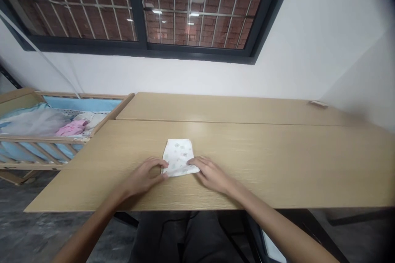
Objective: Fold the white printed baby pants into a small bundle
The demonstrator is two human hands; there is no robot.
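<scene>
A small folded white cloth (178,156) with a faint printed pattern lies on the wooden table (262,164) in front of me. At its lower left corner, the thumb and fingers of my left hand (143,178) grip the edge, a small gap showing between them. My right hand (212,173) pinches the lower right corner, which sticks out a little under the fingers. The cloth's near edge looks slightly rumpled, while its far edge lies flat. Parts of both lower corners are hidden by my fingers.
To the left of the table stands a wooden crib (111,117) with blue lining, holding a pink cloth (72,128) and white netting (40,121). A small flat object (318,104) lies at the table's back right. Beyond are a white wall and a barred window (197,51).
</scene>
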